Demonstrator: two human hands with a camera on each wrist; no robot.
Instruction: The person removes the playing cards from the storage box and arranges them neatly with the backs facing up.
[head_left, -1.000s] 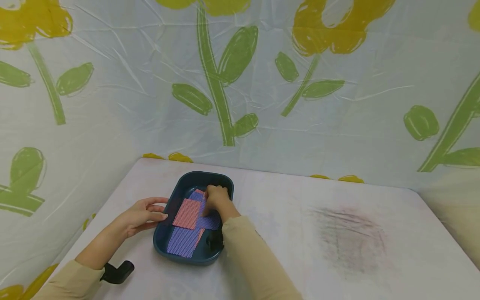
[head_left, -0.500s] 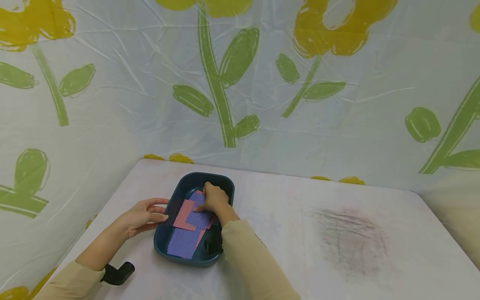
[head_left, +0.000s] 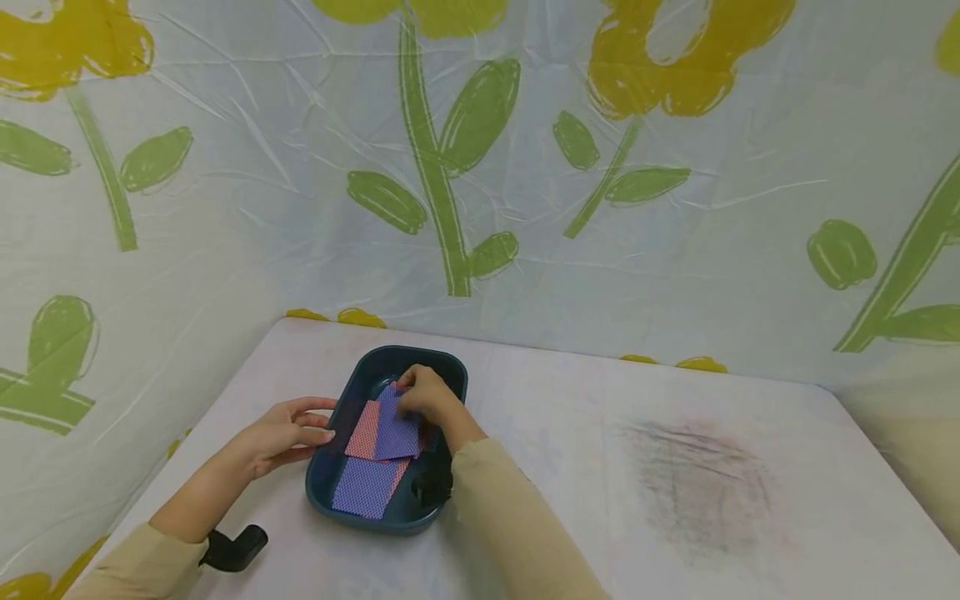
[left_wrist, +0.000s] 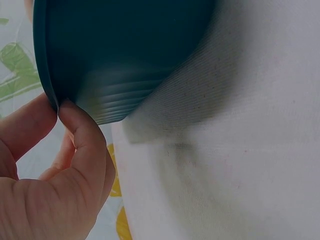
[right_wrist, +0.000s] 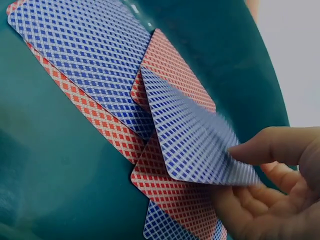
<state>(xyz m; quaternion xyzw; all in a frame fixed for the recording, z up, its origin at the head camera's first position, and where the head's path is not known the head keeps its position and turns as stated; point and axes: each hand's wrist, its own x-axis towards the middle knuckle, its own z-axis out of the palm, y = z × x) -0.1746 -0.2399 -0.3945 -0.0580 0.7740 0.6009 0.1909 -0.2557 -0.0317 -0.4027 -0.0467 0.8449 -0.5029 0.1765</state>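
A dark teal plastic tub (head_left: 401,523) holds several playing cards, face down with red or blue checked backs. My left hand (head_left: 281,433) pinches its left rim between thumb and fingers, as the left wrist view shows close up. Inside the tub my right hand (head_left: 435,398) pinches a blue-backed playing card (right_wrist: 187,137) by one end, thumb on top and fingers beneath. That card is tilted over a red-backed card (head_left: 361,433) and others. Another blue-backed card (right_wrist: 85,62) lies flat on a red-backed one, partly covering it.
The tub stands on a table with a pale cloth (head_left: 555,467), which has a dark smudged patch (head_left: 701,479) to the right. A flower-printed sheet (head_left: 300,208) hangs behind and at the left. Black wrist mounts (head_left: 236,548) stick out from both wrists.
The right hand has slid a blue-backed card leftward, partly over the red-backed one, and now lifts its end. The left hand has stayed at the tub's rim.
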